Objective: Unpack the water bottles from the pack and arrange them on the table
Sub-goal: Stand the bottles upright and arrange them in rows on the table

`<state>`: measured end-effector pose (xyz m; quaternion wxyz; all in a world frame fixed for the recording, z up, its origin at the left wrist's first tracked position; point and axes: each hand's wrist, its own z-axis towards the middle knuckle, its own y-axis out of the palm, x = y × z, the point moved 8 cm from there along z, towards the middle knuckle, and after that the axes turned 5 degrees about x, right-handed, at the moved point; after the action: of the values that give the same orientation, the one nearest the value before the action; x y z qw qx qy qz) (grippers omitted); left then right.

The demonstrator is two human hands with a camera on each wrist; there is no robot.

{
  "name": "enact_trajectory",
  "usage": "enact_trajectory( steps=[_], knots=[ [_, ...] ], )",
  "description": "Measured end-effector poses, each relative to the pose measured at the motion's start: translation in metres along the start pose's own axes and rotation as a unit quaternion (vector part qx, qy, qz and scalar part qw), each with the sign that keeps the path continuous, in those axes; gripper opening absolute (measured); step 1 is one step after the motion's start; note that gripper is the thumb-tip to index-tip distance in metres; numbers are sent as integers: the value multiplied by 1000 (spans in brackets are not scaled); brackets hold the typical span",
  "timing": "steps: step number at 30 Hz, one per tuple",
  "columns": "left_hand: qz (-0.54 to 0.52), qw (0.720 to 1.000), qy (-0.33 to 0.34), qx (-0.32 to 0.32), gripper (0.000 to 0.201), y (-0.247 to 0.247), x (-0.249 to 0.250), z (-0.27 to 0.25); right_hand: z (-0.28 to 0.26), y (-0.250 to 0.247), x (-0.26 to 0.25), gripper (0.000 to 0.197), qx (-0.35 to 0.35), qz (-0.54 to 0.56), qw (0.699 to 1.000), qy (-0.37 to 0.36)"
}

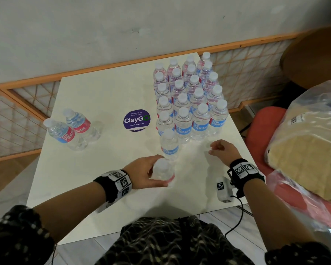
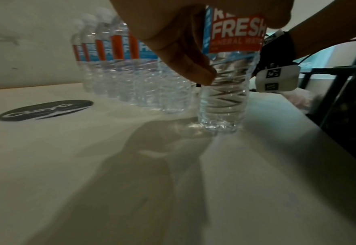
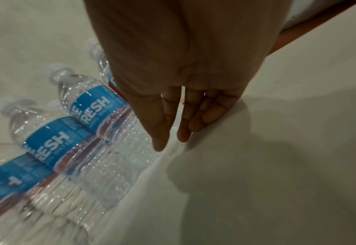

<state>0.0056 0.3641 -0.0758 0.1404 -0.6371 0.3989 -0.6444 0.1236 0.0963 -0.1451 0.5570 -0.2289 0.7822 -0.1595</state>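
My left hand [image 1: 151, 175] grips a clear water bottle [image 1: 162, 165] with a white cap and a red-and-blue label, upright near the front middle of the white table [image 1: 103, 96]. In the left wrist view the bottle's [image 2: 223, 102] base stands on the tabletop, with my left hand's fingers [image 2: 185, 63] curled round its label. Just beyond it begins a block of several upright bottles [image 1: 189, 96], in rows toward the far right corner. My right hand [image 1: 218, 150] is empty and relaxed beside the block's front row, fingertips [image 3: 160, 142] close to the tabletop.
Two more bottles [image 1: 73, 129] stand apart at the table's left edge. A round purple sticker [image 1: 136, 120] lies flat mid-table. A clear plastic bag [image 1: 310, 146] with beige contents sits on a red chair [image 1: 264, 121] at the right. An orange-framed lattice [image 1: 246, 73] runs behind.
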Motion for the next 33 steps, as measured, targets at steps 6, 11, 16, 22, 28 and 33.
enact_trajectory(
  steps=[6,11,16,22,28,33],
  knots=[
    [19,998,1,-59,71,34,40,39,-22,10,-4,30,-69,-19,997,-26],
    [53,997,49,-15,39,53,61,62,-30,2,-4,27,-41,-44,998,-34],
    [125,992,13,-14,24,43,29,44,-34,3,9,36,-67,-72,995,-27],
    [63,961,-198,182,29,-36,-82,-6,-29,22,16,80,-53,-77,995,-38],
    [52,784,-359,504,31,-134,-164,-84,-23,27,15,101,-21,-62,998,-27],
    [12,632,-363,685,59,-186,-172,-117,-23,27,3,71,-21,-71,997,-14]
  ],
)
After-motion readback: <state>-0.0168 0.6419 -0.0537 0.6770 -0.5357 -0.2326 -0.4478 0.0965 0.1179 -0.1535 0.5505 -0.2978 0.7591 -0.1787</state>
